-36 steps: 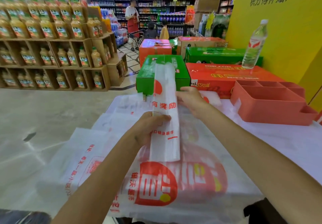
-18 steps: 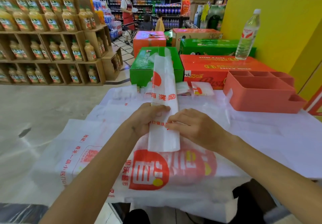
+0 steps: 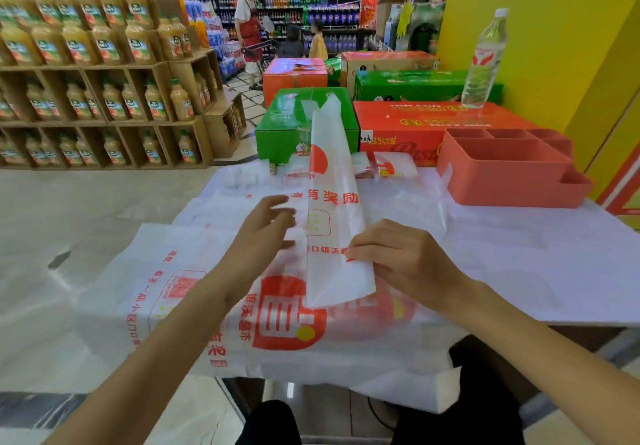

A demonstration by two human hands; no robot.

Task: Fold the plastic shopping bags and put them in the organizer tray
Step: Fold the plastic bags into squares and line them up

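Observation:
A white plastic bag with red print, folded into a long narrow strip (image 3: 332, 202), runs away from me over a pile of flat white-and-red bags (image 3: 207, 306) on the table. My right hand (image 3: 405, 261) pinches the strip's right edge near its near end and lifts that side. My left hand (image 3: 266, 229) hovers just left of the strip with fingers spread and holds nothing. The coral organizer tray (image 3: 509, 181) stands at the back right of the table, its compartments showing no bags. Small folded bags (image 3: 391, 167) lie behind the strip.
Green (image 3: 294, 122) and red (image 3: 426, 125) cartons stand behind the table, a water bottle (image 3: 485, 60) upright on the red one. A yellow wall (image 3: 554, 46) is at right. Juice shelves (image 3: 104, 80) line the left aisle. People stand far back.
My left hand let go of the strip and drew away to the left, fingers opening. My right hand moved to the strip's right edge and raised it.

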